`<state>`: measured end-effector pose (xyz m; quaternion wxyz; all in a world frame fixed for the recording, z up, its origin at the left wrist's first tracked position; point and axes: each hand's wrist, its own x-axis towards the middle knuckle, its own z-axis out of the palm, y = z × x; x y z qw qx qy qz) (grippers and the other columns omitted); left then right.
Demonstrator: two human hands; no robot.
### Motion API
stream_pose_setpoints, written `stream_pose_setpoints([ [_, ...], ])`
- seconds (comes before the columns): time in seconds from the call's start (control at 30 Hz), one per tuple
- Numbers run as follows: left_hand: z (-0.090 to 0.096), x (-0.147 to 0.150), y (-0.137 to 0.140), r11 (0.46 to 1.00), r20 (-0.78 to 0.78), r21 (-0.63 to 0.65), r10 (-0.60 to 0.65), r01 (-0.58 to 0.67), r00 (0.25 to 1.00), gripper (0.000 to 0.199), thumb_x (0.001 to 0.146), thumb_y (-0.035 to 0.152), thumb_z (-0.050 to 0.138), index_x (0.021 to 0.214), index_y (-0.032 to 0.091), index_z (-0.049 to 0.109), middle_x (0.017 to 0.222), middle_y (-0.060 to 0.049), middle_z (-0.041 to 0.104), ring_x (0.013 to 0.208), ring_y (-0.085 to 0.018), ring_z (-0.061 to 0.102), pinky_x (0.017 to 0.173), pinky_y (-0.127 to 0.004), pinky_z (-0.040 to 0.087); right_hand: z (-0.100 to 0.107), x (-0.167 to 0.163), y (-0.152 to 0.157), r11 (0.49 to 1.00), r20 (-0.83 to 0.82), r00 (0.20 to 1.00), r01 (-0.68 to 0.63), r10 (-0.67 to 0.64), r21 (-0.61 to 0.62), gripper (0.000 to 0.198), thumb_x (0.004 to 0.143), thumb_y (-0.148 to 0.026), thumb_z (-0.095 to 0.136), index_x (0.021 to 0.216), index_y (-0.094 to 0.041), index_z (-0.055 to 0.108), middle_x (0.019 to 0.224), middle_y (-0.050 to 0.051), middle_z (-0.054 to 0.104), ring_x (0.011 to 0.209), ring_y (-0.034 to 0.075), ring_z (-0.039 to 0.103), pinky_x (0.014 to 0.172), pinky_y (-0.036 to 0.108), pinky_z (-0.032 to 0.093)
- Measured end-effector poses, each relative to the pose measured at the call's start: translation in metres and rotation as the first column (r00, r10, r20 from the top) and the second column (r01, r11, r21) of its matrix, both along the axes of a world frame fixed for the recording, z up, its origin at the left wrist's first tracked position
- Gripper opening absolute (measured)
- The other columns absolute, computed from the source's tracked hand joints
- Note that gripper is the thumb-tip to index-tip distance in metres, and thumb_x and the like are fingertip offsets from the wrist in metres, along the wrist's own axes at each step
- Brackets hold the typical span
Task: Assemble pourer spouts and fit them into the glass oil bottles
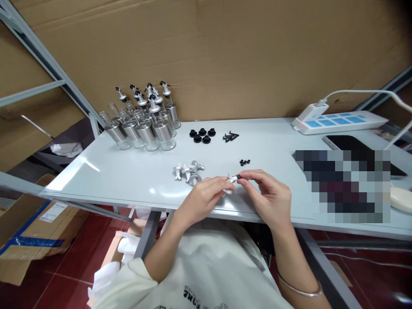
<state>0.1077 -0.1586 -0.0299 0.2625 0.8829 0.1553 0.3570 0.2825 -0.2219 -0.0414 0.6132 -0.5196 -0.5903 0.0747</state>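
Near the table's front edge, my left hand [203,196] is closed on a silver bottle pourer top [228,191], its spout pointing right. My right hand [273,198] pinches a small black cap [238,177] at the spout's end, between thumb and forefinger. Just beyond my right hand lie several tiny black caps [244,162]. Left of my hands is a loose pile of silver pourer tops [186,172]. Farther back sit several round black stoppers [206,139] and, beside them, a few thin black sticks [230,137].
Glass bottles [147,136] with metal bands stand at the back left, some with pourers fitted. On the right are a white power strip [341,122] with a plugged-in charger, a dark phone [350,148] and a pixelated area. A cardboard sheet [225,60] backs the white table [128,171].
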Motion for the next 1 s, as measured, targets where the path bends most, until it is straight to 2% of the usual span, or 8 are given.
stream_pose_setpoints([
  [0.23,0.0009,-0.0005,-0.0006,0.999,0.002,-0.032,0.001,-0.001,1.000,0.026,0.097,0.012,0.038,0.104,0.020,0.062,0.109,-0.007,0.072,0.113,-0.017,0.065,0.093,-0.031,0.053,0.0035,-0.0025,-0.0003,0.999,0.093,0.995,0.044,-0.046,0.027,0.014,0.088,-0.015,0.062,0.097,-0.023,0.069,0.090,0.004,0.072,0.081,0.016,0.068,0.075,0.031,0.054],
  [0.37,0.0010,0.0000,-0.0003,1.000,0.029,0.016,-0.001,0.000,1.000,0.024,0.098,0.013,0.039,0.102,0.020,0.062,0.101,-0.005,0.074,0.110,-0.017,0.066,0.091,-0.030,0.053,0.0069,-0.0025,0.0017,0.997,0.149,0.987,0.043,-0.054,0.070,0.013,0.088,-0.015,0.062,0.092,-0.023,0.070,0.087,0.003,0.073,0.080,0.016,0.069,0.074,0.030,0.055],
  [0.6,0.0000,-0.0008,0.0003,1.000,0.007,0.011,0.007,-0.007,1.000,0.025,0.099,0.016,0.038,0.102,0.020,0.063,0.101,-0.006,0.074,0.107,-0.016,0.067,0.091,-0.030,0.052,0.0081,-0.0009,0.0012,0.996,0.185,0.980,0.066,-0.075,0.053,0.011,0.088,-0.017,0.061,0.088,-0.023,0.070,0.082,0.002,0.074,0.074,0.017,0.069,0.069,0.029,0.055],
  [0.77,0.0006,-0.0009,0.0002,1.000,-0.011,-0.016,0.001,-0.001,1.000,0.027,0.099,0.016,0.037,0.102,0.020,0.064,0.101,-0.006,0.074,0.107,-0.017,0.067,0.091,-0.031,0.052,0.0082,0.0005,0.0008,0.997,0.180,0.981,0.067,-0.070,0.025,0.011,0.088,-0.021,0.060,0.087,-0.024,0.071,0.081,0.002,0.075,0.072,0.018,0.069,0.068,0.031,0.055],
  [1.0,0.0031,0.0001,-0.0003,1.000,0.015,0.013,-0.013,0.013,1.000,0.025,0.098,0.014,0.039,0.100,0.019,0.063,0.100,-0.006,0.074,0.106,-0.016,0.068,0.089,-0.029,0.052,0.0096,0.0021,0.0005,0.999,0.151,0.987,0.051,-0.053,0.018,0.012,0.086,-0.019,0.063,0.084,-0.025,0.073,0.077,0.002,0.075,0.067,0.018,0.068,0.066,0.033,0.055],
])
